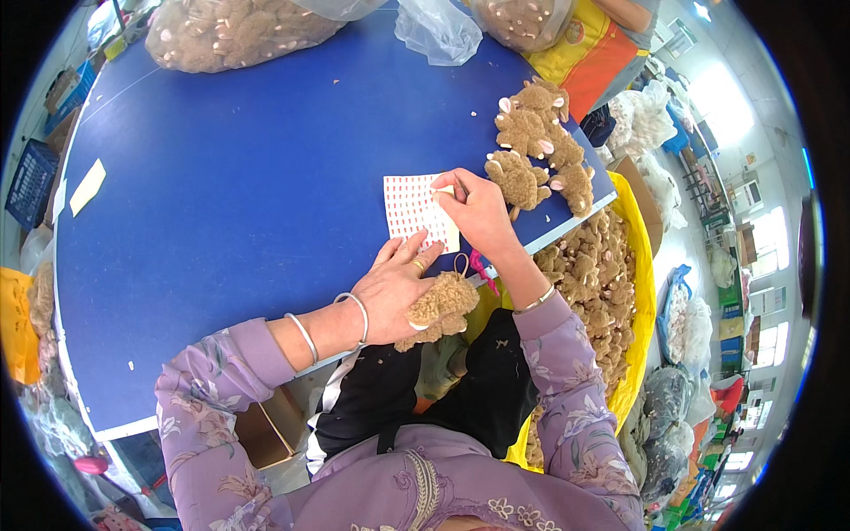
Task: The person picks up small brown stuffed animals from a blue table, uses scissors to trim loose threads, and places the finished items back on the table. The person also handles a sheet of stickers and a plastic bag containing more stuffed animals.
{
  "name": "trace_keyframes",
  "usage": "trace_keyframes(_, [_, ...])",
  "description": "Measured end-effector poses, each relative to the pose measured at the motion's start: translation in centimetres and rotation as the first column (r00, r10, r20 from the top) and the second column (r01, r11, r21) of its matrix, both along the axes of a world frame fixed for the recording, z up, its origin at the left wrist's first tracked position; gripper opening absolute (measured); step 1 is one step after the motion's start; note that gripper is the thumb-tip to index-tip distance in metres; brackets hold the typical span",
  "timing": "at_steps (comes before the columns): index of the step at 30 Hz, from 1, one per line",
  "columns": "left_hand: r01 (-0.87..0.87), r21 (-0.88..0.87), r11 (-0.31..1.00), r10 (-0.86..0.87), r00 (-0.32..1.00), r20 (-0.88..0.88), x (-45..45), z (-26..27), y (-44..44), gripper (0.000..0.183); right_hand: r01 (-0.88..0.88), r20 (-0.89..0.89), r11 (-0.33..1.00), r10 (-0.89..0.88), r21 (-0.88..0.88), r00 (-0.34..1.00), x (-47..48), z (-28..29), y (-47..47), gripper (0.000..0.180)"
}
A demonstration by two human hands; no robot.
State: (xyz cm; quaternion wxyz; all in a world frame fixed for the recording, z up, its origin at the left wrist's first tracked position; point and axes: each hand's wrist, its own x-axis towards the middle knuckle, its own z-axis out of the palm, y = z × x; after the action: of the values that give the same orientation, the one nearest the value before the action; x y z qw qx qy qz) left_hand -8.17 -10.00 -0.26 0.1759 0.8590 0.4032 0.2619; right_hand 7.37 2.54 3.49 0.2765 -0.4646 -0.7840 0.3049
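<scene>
My left hand (395, 285) lies near the table's edge, its fingertips on the lower part of a sticker sheet (412, 206) with rows of small red marks. Under its thumb side, a brown plush toy (446, 304) with a hanging loop is held at the edge. My right hand (473, 206) is over the sheet's right side, thumb and forefinger pinched together at a corner of it; whether a sticker is between them cannot be told. A dark, thin thing shows between its fingers. Several brown plush toys (521, 179) with pink ears lie just right of this hand.
The blue table (232, 166) bears clear bags of plush toys (232, 33), an empty-looking plastic bag (438, 30) and a yellow paper slip (87, 187). A yellow sack (641, 299) full of plush toys stands at the right. Another person's arm (624, 13) shows at the upper right.
</scene>
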Motion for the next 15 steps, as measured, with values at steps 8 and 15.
trace_keyframes(8, [0.001, -0.001, 1.000, -0.001, 1.000, 0.010, 0.0, -0.1, 0.0, 0.038, 0.047, -0.111, 0.998, -0.051, -0.033, 0.992, -0.2, -1.2, 0.2, 0.023])
trace_keyframes(15, [0.002, -0.011, 1.000, -0.001, 1.000, 0.014, 0.0, 0.2, 0.0, 0.038, 0.020, 0.054, 0.992, -0.013, -0.123, 0.998, -0.3, 0.6, 0.1, 0.026])
